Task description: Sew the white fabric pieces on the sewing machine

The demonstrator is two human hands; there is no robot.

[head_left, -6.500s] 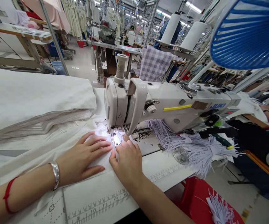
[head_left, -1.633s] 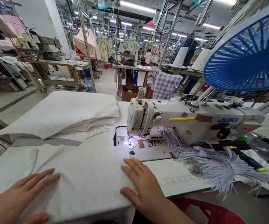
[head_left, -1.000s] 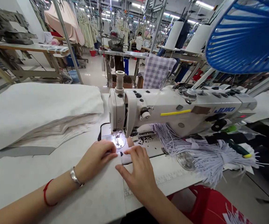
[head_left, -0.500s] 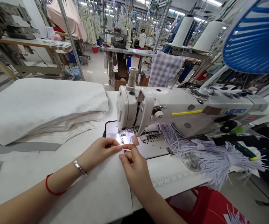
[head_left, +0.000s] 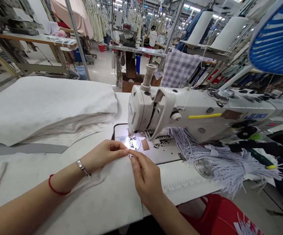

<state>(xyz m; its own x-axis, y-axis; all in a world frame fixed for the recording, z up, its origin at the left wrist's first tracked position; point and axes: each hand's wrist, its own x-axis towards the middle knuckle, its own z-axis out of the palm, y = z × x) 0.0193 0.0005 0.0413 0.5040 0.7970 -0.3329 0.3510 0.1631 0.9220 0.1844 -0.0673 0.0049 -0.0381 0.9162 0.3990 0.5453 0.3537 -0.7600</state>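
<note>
A white fabric panel (head_left: pixel 102 199) lies over the table's front, its upper right corner pinched between both hands. My left hand (head_left: pixel 110 153) closes thumb and forefinger on that edge. Fingertip to fingertip with it, my right hand (head_left: pixel 147 174) is closed on the same corner; a tiny detail at its fingertips is too small to name. Just beyond the hands is the lit needle plate (head_left: pixel 134 143) of a white sewing machine (head_left: pixel 180 104). The fabric corner lies in front of the needle area, apart from it.
A thick stack of white fabric (head_left: pixel 50 104) covers the table's left. Right of the needle lie a bundle of white strips (head_left: pixel 229 166) and a clear round dish (head_left: pixel 204 167). A red stool (head_left: pixel 217 215) stands below. A blue lamp shade (head_left: pixel 276 42) hangs at upper right.
The view has shifted slightly, so the machine appears further right. My right hand's fingers have straightened and drawn together at the corner. The fabric near my left wrist is now lifted into folds.
</note>
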